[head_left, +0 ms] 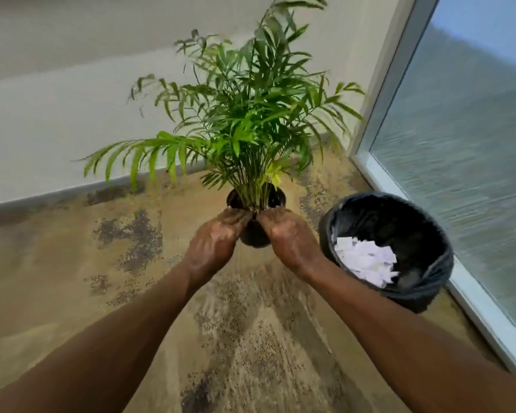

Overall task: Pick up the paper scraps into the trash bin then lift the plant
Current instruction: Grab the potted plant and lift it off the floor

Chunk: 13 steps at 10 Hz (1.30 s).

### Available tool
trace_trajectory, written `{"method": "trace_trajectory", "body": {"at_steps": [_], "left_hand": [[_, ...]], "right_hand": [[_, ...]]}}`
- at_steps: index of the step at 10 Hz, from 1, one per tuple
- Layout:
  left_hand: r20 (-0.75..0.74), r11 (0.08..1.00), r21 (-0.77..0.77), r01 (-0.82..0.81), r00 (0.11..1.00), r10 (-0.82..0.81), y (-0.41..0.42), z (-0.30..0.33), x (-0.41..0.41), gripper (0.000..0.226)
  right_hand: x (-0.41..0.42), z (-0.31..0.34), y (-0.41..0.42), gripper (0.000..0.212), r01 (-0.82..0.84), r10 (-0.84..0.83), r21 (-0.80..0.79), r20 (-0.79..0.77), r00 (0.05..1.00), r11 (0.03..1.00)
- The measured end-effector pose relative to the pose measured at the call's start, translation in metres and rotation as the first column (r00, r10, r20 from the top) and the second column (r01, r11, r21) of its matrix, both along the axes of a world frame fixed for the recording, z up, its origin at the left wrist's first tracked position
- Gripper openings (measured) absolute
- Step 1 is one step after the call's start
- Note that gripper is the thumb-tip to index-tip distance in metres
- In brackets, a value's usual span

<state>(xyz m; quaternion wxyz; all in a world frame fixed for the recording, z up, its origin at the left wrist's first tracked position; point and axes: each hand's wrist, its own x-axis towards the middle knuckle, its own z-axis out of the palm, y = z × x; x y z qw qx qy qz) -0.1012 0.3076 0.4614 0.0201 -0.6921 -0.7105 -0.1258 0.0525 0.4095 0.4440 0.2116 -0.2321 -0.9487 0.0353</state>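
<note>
A green palm-like plant (245,120) grows from a small black pot (255,234) in the middle of the view. My left hand (213,242) grips the pot's left side and my right hand (289,241) grips its right side, fingers curled over the rim near the stems. The pot seems to be held above the floor, though the picture is blurred. To the right stands a black trash bin (429,234) with a dark liner. White paper scraps (364,260) lie piled inside it.
The speckled tan floor (72,278) stretches around the pot. A pale wall with a baseboard (57,195) runs behind on the left. A large window with a white frame (379,174) closes off the right side, just past the bin.
</note>
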Motion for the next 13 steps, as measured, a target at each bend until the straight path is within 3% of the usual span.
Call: {"method": "trace_trajectory", "body": {"at_steps": [3, 4, 5, 6, 7, 8, 9, 10, 12, 13], "left_hand": [[-0.026, 1.000, -0.021, -0.004, 1.000, 0.004, 0.058, 0.137, 0.000, 0.058], [0.005, 1.000, -0.006, -0.005, 1.000, 0.005, 0.086, 0.159, -0.008, 0.058], [0.036, 1.000, 0.000, 0.023, 0.999, -0.023, 0.122, 0.169, -0.023, 0.055], [0.048, 0.996, -0.012, 0.093, 0.995, -0.092, 0.163, 0.161, -0.043, 0.054], [0.092, 0.986, -0.139, 0.093, 0.992, -0.081, 0.207, 0.149, -0.063, 0.061], [0.059, 0.975, -0.151, 0.164, 0.986, -0.157, 0.249, 0.139, -0.077, 0.055], [0.031, 0.954, -0.207, 0.218, 0.976, -0.217, 0.292, 0.129, -0.088, 0.056], [0.069, 0.945, -0.256, 0.204, 0.979, -0.193, 0.334, 0.120, -0.091, 0.066], [0.054, 0.947, -0.155, 0.283, 0.959, -0.278, 0.417, 0.080, -0.099, 0.053], [0.088, 0.930, -0.210, 0.302, 0.953, -0.290, 0.452, 0.058, -0.098, 0.055]], "right_hand": [[-0.002, 0.137, 0.054, 0.021, -0.035, 0.035, -0.005, 0.020, 0.999, 0.999], [-0.010, 0.159, 0.080, 0.020, -0.012, 0.013, -0.074, 0.003, 1.000, 0.997], [-0.023, 0.165, 0.110, 0.022, 0.032, -0.031, -0.012, 0.048, 0.998, 0.999], [-0.035, 0.163, 0.143, 0.024, 0.070, -0.066, -0.040, 0.098, 0.993, 0.997], [-0.047, 0.158, 0.180, 0.026, 0.091, -0.080, -0.080, 0.126, 0.989, 0.993], [-0.055, 0.151, 0.215, 0.018, 0.150, -0.135, -0.114, 0.129, 0.982, 0.982], [-0.064, 0.144, 0.251, 0.025, 0.198, -0.182, -0.152, 0.112, 0.977, 0.968], [-0.069, 0.132, 0.287, 0.026, 0.234, -0.217, -0.140, 0.128, 0.968, 0.962], [-0.073, 0.092, 0.362, 0.022, 0.265, -0.245, -0.185, 0.126, 0.961, 0.946], [-0.074, 0.069, 0.394, 0.019, 0.300, -0.279, -0.178, 0.131, 0.951, 0.937]]}}
